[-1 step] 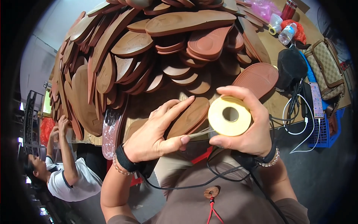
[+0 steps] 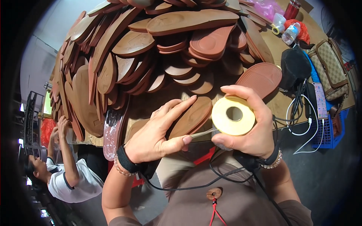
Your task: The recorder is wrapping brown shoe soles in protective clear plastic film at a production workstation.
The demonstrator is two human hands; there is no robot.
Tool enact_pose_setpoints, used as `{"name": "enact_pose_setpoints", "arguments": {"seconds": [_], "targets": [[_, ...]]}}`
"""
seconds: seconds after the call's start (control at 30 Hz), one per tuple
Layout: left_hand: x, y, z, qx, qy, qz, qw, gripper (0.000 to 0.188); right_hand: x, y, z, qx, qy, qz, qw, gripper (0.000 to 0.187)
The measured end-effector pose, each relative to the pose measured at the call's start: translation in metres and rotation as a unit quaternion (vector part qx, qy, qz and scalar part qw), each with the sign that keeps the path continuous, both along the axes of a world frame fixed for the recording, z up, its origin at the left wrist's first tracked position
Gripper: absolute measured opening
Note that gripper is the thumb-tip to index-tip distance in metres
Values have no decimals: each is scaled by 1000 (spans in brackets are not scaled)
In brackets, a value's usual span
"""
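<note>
My left hand point(image 2: 154, 137) lies over a brown shoe sole point(image 2: 194, 118) at the table's near edge. Its fingers stretch along the far side of the sole, and its thumb presses the near side. In my right hand point(image 2: 258, 130) is a roll of tape point(image 2: 222, 122) with a pale yellow face, gripped between thumb and fingers. A narrow strip of tape point(image 2: 201, 133) runs taut from the roll to my left thumb, along the sole's near edge. Part of the sole is hidden under my left hand.
A big heap of brown soles point(image 2: 132, 43) fills the far table. One reddish sole point(image 2: 260, 79) lies beyond my right hand. At right are a black pouch point(image 2: 294, 62), a phone point(image 2: 319, 100), cables and a handbag point(image 2: 332, 67). Another person point(image 2: 77, 180) works at left.
The tape roll has tilted and shifted very slightly to the right in my right hand. My left hand keeps its place on the sole.
</note>
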State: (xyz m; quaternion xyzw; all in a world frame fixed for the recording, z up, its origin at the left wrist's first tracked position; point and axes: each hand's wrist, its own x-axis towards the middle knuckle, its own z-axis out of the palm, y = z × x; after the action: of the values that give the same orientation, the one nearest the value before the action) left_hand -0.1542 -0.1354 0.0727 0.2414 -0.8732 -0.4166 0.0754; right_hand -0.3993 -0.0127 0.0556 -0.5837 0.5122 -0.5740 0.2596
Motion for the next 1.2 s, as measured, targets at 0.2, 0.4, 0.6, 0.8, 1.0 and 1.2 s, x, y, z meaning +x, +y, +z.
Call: {"name": "enact_pose_setpoints", "arguments": {"seconds": [0.2,0.4,0.6,0.8,1.0,1.2], "targets": [[0,0,-6,20,12,10,1000,93,7,-2,-3,-28,56,-95,993,69],[0,1,-9,17,13,10,1000,94,7,-6,-7,-37,117,-127,984,63],[-1,0,-7,17,15,7,1000,94,7,-8,-7,-30,127,-131,983,63],[-5,-2,-3,1,78,-20,997,101,9,-4,8,-55,141,-137,979,63],[-8,-5,7,22,132,-16,991,102,14,-6,19,-31,90,-114,989,65],[-4,-7,13,28,139,-7,990,103,0,-6,31,-109,141,-65,982,78]]}}
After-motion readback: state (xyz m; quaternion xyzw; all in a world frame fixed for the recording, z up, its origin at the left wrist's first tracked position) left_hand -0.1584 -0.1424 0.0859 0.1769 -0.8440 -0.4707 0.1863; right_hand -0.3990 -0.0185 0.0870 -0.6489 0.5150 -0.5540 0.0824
